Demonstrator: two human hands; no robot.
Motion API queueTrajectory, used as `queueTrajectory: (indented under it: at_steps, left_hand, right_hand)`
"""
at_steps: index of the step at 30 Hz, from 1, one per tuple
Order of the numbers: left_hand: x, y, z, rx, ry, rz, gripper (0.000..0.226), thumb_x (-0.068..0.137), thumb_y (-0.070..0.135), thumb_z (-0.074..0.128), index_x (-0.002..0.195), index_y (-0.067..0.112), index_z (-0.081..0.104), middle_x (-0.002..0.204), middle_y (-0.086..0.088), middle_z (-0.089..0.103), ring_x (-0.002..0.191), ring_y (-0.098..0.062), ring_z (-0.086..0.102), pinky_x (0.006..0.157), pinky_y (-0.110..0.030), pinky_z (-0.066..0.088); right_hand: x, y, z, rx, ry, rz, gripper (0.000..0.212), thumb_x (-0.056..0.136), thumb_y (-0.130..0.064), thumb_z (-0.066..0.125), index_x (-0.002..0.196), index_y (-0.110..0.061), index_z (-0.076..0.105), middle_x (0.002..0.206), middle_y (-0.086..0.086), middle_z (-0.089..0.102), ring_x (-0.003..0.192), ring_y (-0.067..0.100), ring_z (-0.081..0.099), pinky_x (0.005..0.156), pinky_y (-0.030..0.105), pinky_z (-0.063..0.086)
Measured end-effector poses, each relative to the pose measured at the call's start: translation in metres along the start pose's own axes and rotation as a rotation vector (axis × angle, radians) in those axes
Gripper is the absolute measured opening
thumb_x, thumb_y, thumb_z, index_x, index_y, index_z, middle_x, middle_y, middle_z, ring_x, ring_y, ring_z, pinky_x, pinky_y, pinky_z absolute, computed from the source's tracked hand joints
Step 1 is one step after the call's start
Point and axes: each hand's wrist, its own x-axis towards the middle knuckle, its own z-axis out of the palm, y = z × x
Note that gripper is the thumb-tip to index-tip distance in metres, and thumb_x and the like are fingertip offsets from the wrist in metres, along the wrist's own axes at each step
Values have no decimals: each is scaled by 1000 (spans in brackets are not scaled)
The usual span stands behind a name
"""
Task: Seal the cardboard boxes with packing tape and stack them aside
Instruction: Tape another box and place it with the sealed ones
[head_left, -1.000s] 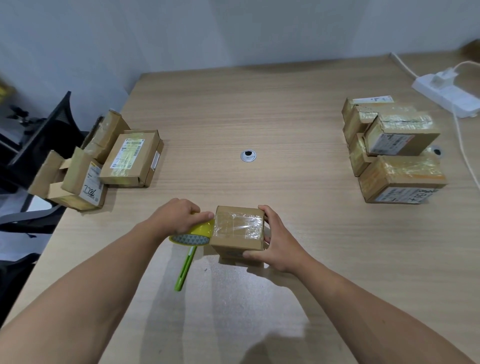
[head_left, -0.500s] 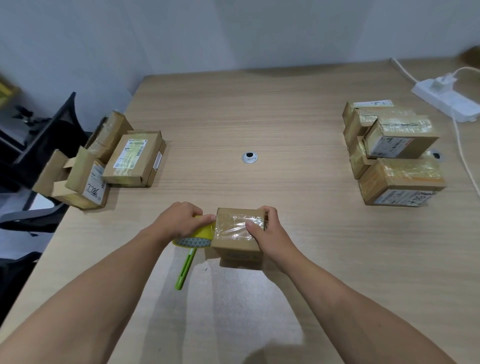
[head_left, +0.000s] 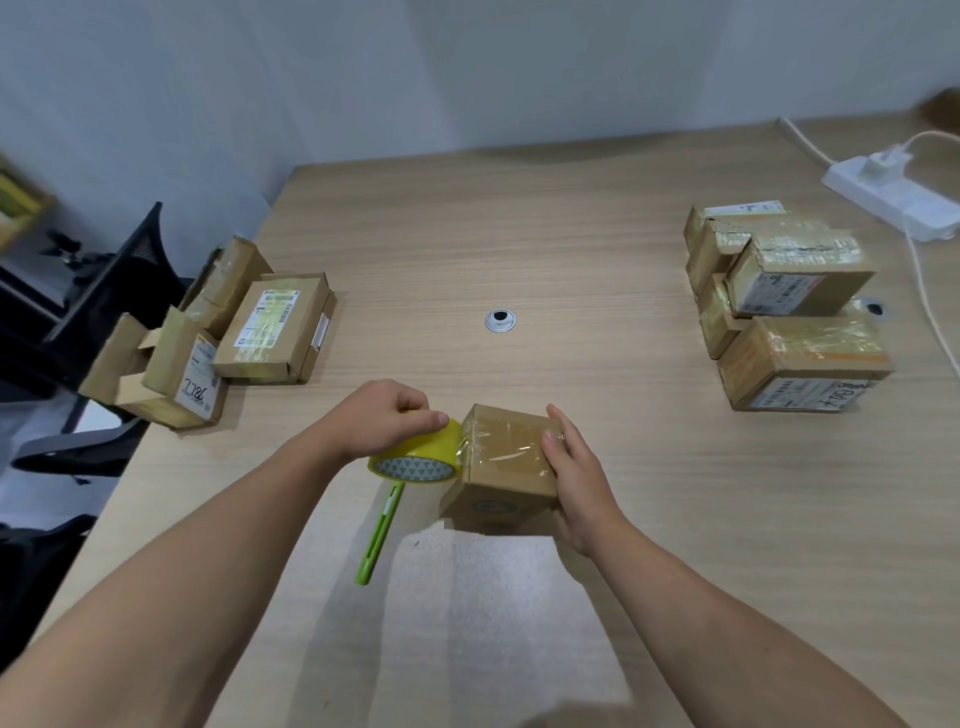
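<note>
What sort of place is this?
Probably an office desk used for packing parcels: a wooden table with a cable grommet, a white power strip, and piles of labelled cardboard boxes.

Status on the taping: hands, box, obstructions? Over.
Right hand holds small box, tape across its top. Left hand grips tape roll at its left edge. Green cutter on table, clear of box.
</note>
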Motion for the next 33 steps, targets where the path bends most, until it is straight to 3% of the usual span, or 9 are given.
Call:
queueTrajectory:
  at_steps: [3, 6, 10, 14, 19, 23, 27, 31, 33]
  left_hand:
    - [-1, 8, 0, -65, -11, 7, 63, 65, 69, 58, 65, 6, 62, 59, 2, 49, 55, -8, 46, 58, -29, 36]
    - [-3, 13, 5, -180, -16, 4, 54, 63, 68, 61, 60, 14, 57, 57, 5, 47, 54, -7, 45, 57, -26, 36]
    - [-2, 19, 13, -284, -29, 9, 49, 65, 66, 66, 57, 19, 54, 57, 4, 43, 54, -10, 44, 57, -27, 35]
    - [3, 33, 18, -338, -62, 26, 48, 64, 65, 68, 55, 21, 53, 57, 4, 43, 55, -9, 45, 55, -24, 35]
    - [6, 45, 25, -401, -81, 60, 51, 67, 62, 69, 60, 14, 53, 58, 1, 41, 56, -12, 42, 55, -24, 34]
    - [8, 51, 31, -438, -111, 74, 55, 69, 60, 69, 63, 8, 53, 60, -1, 38, 58, -14, 39, 56, -26, 31]
    - [12, 57, 40, -453, -116, 44, 51, 75, 60, 68, 58, 15, 49, 58, -1, 39, 56, -16, 39, 57, -29, 32]
    - [18, 65, 45, -425, -160, 41, 48, 87, 51, 64, 55, 20, 48, 56, 2, 41, 55, -15, 41, 57, -28, 34]
    - [21, 69, 47, -427, -168, 37, 48, 88, 52, 64, 57, 18, 50, 58, 0, 42, 56, -16, 42, 58, -29, 34]
  right_hand:
    - [0, 1, -5, -3, 12, -2, 45, 107, -29, 48, 147, -47, 42, 136, -8, 61, 117, 15, 66, 105, 47, 51]
    - [-1, 0, -12, -131, 39, -46, 46, 107, -37, 46, 149, -52, 35, 149, -11, 50, 130, 12, 55, 114, 45, 42]
    - [-1, -6, -22, -340, 67, -103, 51, 107, -41, 42, 156, -41, 28, 160, -8, 35, 144, 9, 36, 120, 33, 29]
    - [-4, -7, -32, -404, 142, -142, 49, 107, -39, 42, 155, -34, 36, 154, -5, 43, 130, 2, 39, 103, 19, 30]
    - [-4, 0, -38, -552, 247, -123, 46, 107, -39, 40, 152, -32, 41, 140, 9, 45, 127, 17, 45, 95, 22, 29]
    - [-3, 3, -40, -632, 323, -90, 44, 106, -40, 44, 147, -27, 49, 125, 5, 44, 110, 15, 46, 90, 25, 32]
    - [2, 7, -37, -711, 356, -87, 42, 105, -36, 46, 145, -23, 51, 128, 7, 46, 121, 26, 50, 98, 32, 38]
    - [6, -1, -33, -731, 338, -136, 34, 106, -24, 42, 134, -24, 60, 122, 4, 51, 102, 16, 51, 84, 28, 34]
    - [5, -6, -31, -697, 304, -159, 32, 105, -30, 41, 128, -26, 64, 122, 1, 57, 104, 12, 51, 82, 27, 36]
